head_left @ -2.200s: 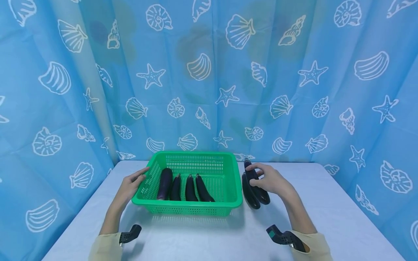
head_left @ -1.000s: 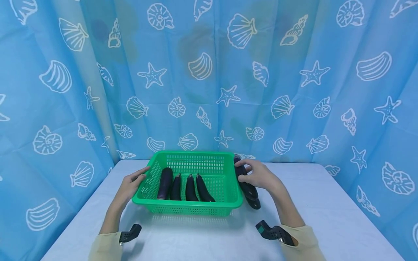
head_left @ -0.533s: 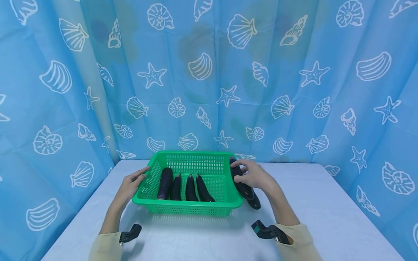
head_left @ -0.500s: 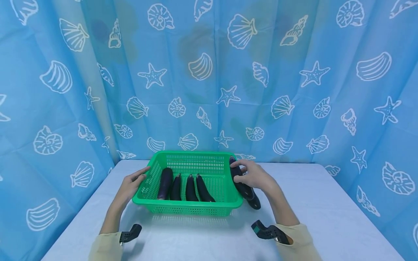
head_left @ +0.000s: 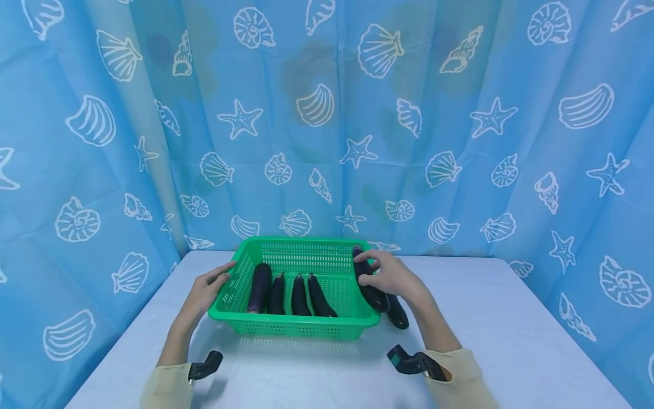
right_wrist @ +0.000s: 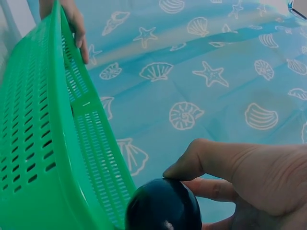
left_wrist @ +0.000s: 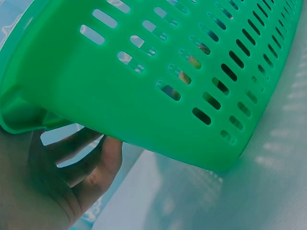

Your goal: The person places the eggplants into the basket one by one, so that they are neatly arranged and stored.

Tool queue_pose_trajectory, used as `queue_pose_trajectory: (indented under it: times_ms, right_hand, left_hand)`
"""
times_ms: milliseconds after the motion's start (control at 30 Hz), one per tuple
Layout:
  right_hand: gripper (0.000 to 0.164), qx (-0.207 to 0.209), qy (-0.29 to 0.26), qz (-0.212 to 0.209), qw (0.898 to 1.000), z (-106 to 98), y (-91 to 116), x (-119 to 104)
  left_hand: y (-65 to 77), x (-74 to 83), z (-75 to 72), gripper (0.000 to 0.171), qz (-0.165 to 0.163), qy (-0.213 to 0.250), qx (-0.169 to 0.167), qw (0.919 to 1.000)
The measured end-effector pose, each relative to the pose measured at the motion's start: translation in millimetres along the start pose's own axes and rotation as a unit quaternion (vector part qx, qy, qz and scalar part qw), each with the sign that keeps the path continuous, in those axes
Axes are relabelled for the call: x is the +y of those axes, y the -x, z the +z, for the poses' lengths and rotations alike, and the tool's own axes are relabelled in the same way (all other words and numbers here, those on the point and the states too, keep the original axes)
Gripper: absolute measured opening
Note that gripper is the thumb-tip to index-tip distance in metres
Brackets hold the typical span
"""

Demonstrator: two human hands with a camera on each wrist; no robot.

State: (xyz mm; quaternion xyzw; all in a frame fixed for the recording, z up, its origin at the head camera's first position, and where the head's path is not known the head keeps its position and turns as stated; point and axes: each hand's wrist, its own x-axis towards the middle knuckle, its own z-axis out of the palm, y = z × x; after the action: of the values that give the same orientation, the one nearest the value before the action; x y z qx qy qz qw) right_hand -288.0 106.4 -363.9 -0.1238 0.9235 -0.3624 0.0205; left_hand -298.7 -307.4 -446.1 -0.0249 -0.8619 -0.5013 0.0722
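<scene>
A green plastic basket (head_left: 291, 320) with slotted walls sits on the table, holding several dark purple eggplants in a row, among them a thick one (head_left: 260, 284) at the left. My left hand (head_left: 204, 292) grips the basket's left rim; in the left wrist view its thumb lies against the outer wall. Between thumb and fingers, my right hand (head_left: 392, 275) pinches an eggplant (head_left: 374, 296) above the basket's right rim. Its rounded end (right_wrist: 160, 206) faces the right wrist camera. Partly hidden below it, another eggplant (head_left: 398, 317) lies on the table, right of the basket.
A white cloth covers the table (head_left: 490, 329). Behind and on both sides hangs a blue curtain (head_left: 327, 142) with white shell and starfish prints. Each wrist wears a black camera mount, the left one (head_left: 205, 366) and the right one (head_left: 416, 363).
My right hand has lifted one of the two eggplants beside the basket and carried it left over the right rim. The left hand and the basket stay in place.
</scene>
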Motion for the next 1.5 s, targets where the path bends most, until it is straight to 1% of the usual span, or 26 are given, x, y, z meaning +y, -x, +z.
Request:
queue_pose_trajectory:
  times_ms: [167, 400, 533, 700, 1033, 1333, 1500]
  right_hand:
    - [0.043, 0.005, -0.001, -0.014, 1.0, 3, -1, -3]
    - [0.042, -0.001, 0.002, -0.024, 1.0, 8, -3, -5]
    - [0.042, -0.002, 0.004, -0.024, 1.0, 13, -5, -7]
    - [0.042, -0.006, -0.004, -0.014, 1.0, 20, -6, -9]
    - [0.041, -0.013, -0.013, -0.019, 1.0, 30, -9, -12]
    - [0.04, -0.021, 0.003, -0.032, 0.999, 37, -12, -12]
    - [0.041, -0.029, 0.007, -0.027, 0.999, 41, -12, -14]
  left_hand:
    - [0.1, 0.2, 0.0, 0.047, 0.004, 0.0, 0.0, 1.0]
    - [0.0, 1.7, 0.5, 0.046, -0.01, -0.002, 0.001, 0.9999]
    - [-0.1, 2.2, 1.7, 0.046, -0.015, -0.001, 0.0, 0.9999]
    - [0.5, 1.8, 2.3, 0.046, -0.009, 0.001, -0.002, 1.0]
    - [2.0, 2.6, 0.8, 0.046, -0.004, 0.003, -0.003, 1.0]
    - [1.7, 3.1, 0.8, 0.046, -0.01, 0.0, -0.001, 1.0]
    - [2.2, 3.5, 1.2, 0.046, -0.013, -0.001, -0.001, 0.9999]
